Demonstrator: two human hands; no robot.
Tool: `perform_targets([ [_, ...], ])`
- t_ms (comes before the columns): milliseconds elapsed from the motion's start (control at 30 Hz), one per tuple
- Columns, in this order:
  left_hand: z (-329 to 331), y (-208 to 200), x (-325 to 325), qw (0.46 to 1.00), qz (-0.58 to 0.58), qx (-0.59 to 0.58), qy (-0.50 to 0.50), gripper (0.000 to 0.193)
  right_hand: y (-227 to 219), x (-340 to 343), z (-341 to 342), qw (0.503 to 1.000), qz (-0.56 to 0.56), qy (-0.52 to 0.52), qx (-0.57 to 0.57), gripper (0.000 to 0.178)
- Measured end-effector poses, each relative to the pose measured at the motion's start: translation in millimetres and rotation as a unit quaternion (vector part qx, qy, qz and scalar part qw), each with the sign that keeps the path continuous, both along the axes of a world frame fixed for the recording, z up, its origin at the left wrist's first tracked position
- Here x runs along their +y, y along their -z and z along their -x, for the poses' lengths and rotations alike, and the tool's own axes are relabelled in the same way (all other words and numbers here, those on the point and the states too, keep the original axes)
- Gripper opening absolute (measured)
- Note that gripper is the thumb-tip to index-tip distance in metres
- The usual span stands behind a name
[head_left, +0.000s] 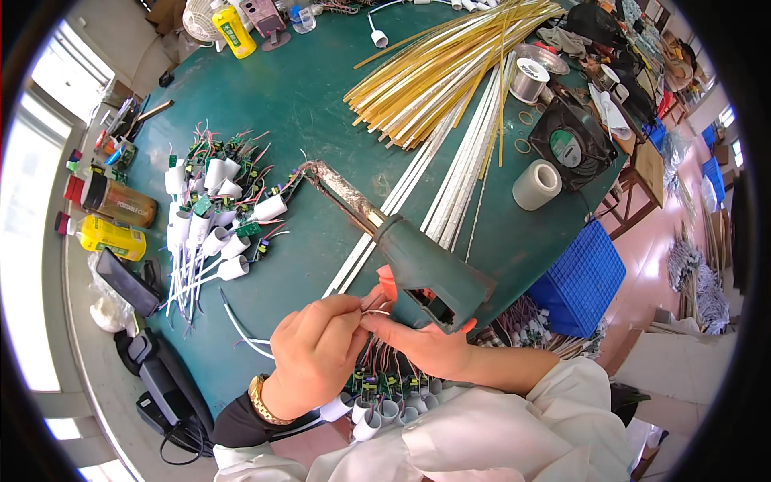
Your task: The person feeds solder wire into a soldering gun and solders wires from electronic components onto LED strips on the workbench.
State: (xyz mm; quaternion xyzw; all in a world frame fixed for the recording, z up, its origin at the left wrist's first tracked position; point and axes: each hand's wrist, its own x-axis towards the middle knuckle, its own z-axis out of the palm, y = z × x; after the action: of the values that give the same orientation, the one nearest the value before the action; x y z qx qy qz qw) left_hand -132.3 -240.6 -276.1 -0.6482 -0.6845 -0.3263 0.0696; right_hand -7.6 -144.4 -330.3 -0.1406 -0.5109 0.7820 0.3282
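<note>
Green, matte and blocky, the glue gun [430, 269] rests in the right hand [430, 347], whose fingers close under its grip beside the orange trigger [387, 282]; its foil-wrapped nozzle [337, 186] points away across the dark green table [305, 96]. The left hand [315, 353] pinches thin wires [376, 309] between thumb and forefinger, closed on them just below the trigger, so the wires lie between the two hands and touch the right fingertips. What the wire ends join is too small to make out. Below the hands, a row of white cylindrical sockets with small circuit boards [385, 394] is partly hidden by the wrists and sleeve. A looser heap of like sockets [217, 217] lies to the left, with yellow strips [450, 60] and white rails [458, 173] beyond. A grey tape roll [536, 185] stands near a black fan [572, 143].
</note>
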Motion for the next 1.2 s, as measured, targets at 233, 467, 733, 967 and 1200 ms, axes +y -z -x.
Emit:
perform_targets([
  [233,-5.9,1.7,3.1,0.997,-0.016,-0.071,-0.036,0.02,-2.5,9.6,-8.1,0.997,-0.015,-0.008,-0.069,0.055],
  [467,4.2,6.5,-1.8,0.931,0.068,-0.356,0.035,0.01,7.6,7.2,-8.6,0.997,0.063,-0.014,0.031,0.055],
  [733,-4.6,14.1,0.9,0.902,0.068,-0.42,0.074,0.015,-4.6,14.0,-14.4,0.998,0.059,-0.026,-0.013,0.05],
  [967,-5.3,1.3,-3.7,0.944,0.134,-0.297,0.05,0.016,-10.2,20.8,-26.3,0.987,-0.146,-0.02,-0.066,0.032],
  [1200,-9.8,7.1,-2.8,0.924,0.214,-0.313,0.053,0.014,-5.9,26.2,-35.1,0.914,-0.376,0.027,-0.151,0.026],
])
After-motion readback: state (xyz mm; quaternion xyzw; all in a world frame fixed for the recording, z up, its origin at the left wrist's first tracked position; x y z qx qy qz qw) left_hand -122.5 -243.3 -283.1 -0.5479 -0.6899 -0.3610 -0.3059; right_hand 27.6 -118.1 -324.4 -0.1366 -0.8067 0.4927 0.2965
